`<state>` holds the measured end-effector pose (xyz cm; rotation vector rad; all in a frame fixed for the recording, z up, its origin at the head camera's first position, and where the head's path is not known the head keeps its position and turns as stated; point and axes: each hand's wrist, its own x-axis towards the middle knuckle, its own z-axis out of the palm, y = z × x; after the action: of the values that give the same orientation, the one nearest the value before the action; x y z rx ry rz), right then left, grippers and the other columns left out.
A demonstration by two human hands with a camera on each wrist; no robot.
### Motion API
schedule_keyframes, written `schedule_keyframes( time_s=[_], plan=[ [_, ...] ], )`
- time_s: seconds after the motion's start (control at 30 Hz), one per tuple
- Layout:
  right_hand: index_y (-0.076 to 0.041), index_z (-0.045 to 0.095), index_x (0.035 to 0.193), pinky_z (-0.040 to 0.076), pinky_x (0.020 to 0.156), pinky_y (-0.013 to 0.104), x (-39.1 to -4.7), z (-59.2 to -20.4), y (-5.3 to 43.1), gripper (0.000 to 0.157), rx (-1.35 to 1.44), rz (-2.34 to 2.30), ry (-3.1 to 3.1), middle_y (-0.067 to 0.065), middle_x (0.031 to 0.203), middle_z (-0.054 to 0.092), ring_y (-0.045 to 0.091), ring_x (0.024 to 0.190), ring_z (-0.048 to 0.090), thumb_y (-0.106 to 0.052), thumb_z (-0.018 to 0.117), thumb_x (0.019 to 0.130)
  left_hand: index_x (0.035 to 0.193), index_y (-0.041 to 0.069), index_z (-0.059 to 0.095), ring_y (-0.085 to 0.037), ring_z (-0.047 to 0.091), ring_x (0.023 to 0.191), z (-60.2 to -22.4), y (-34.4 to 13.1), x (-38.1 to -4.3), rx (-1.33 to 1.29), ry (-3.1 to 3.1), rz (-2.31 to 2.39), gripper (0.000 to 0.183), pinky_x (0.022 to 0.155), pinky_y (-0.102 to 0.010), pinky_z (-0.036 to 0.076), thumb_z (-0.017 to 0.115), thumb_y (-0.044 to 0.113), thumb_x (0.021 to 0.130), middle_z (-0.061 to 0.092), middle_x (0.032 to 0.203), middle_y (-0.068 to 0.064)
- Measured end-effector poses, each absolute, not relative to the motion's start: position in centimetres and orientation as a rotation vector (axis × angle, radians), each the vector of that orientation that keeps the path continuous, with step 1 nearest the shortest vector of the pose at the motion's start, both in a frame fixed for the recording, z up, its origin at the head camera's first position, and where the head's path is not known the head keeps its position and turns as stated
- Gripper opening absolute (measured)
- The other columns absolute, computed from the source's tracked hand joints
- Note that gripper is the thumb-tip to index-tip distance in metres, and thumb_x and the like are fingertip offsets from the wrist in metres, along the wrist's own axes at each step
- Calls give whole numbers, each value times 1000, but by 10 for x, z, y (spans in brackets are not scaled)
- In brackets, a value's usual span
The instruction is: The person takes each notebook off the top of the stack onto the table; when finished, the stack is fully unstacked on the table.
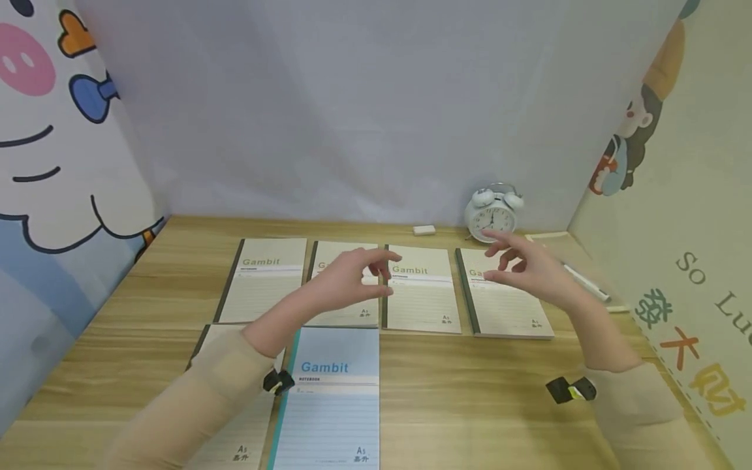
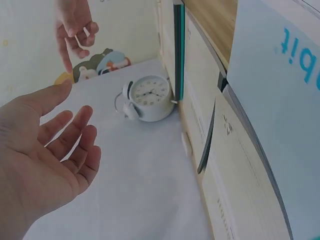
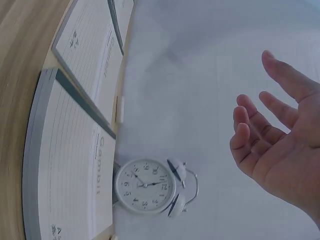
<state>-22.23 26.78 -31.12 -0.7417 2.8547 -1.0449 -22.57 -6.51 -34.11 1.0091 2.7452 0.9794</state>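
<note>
Both hands are raised above a wooden table with nothing in their fingers. My left hand [image 1: 350, 279] hovers over the middle of a back row of cream Gambit notebooks [image 1: 421, 301], its fingers loosely bent and thumb apart. At the right, my right hand [image 1: 531, 271] overlaps the thicker end notebook [image 1: 508, 318] in the head view, its fingers also relaxed. Nearer the front lies a blue notebook [image 1: 335, 418] with a teal spine. Left of it another cream notebook [image 1: 235, 424] is partly hidden by the left forearm. The right wrist view shows the right hand [image 3: 285, 135] well apart from the notebooks.
A white twin-bell alarm clock [image 1: 491, 219] stands at the back right, behind the right hand. Left of it lies a small white eraser [image 1: 424, 230]. A white pen [image 1: 587, 282] lies by the right wall. A pale cloth backdrop [image 1: 364, 130] borders the table's far edge.
</note>
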Motion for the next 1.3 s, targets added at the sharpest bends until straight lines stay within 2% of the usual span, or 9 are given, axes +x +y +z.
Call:
schedule_keyframes(
  time_s=[0.17,0.3,0.43,0.5,0.57,0.77,1.03,1.23,1.3],
  plan=[
    [-14,34,147,46,76,16,-233,-321,295,69,-654,-1042,2897,12,122,56,16,96,55,-24,68,88,137,16,49,-17,56,109,-350,-35,-236,980,2694,1139,57,85,-34,48,71,26,86,64,118,1],
    [-12,32,147,46,78,16,-243,-333,315,69,-632,-1057,2909,18,128,53,25,104,55,-20,67,89,139,17,46,-20,51,122,-359,-11,-244,950,2657,1206,59,99,-38,43,70,29,86,59,129,0],
    [-12,28,149,50,89,36,-250,-343,329,73,-620,-1077,2871,23,138,45,36,117,51,-19,67,89,142,17,42,-21,45,129,-369,11,-252,921,2646,1192,64,105,-39,38,68,35,86,51,138,-2],
    [-10,25,150,46,93,47,-252,-347,334,75,-603,-1080,2845,25,142,40,40,122,46,-19,68,88,144,16,39,-21,42,131,-374,22,-256,915,2648,1158,68,107,-37,36,68,37,86,47,142,-3],
    [-8,24,150,43,96,50,-255,-353,339,77,-583,-1073,2826,26,145,36,43,125,43,-20,68,88,145,14,36,-21,39,134,-379,32,-259,912,2647,1115,71,109,-36,33,68,38,86,43,145,-4],
    [0,22,148,37,101,52,-263,-371,352,81,-518,-1008,2794,26,150,25,47,131,33,-23,69,87,147,11,31,-23,31,139,-397,57,-264,901,2594,1036,78,113,-34,26,70,35,85,35,151,-6],
    [-7,9,152,25,105,62,-268,-393,372,92,-397,-988,2675,26,154,12,52,135,19,-29,69,86,150,10,24,-29,17,143,-420,76,-271,901,2583,931,87,115,-36,19,73,36,82,30,153,-9],
    [0,17,149,19,106,64,-268,-402,375,94,-406,-850,2716,33,148,20,53,133,21,-34,72,82,150,11,23,-28,19,143,-431,87,-272,892,2657,744,88,116,-41,17,70,41,83,30,153,-7],
    [0,21,149,20,104,65,-268,-403,374,92,-396,-804,2739,33,147,23,54,133,21,-36,73,81,150,11,24,-27,20,143,-432,90,-271,867,2675,707,86,116,-44,16,69,43,83,31,153,-6]
  ],
)
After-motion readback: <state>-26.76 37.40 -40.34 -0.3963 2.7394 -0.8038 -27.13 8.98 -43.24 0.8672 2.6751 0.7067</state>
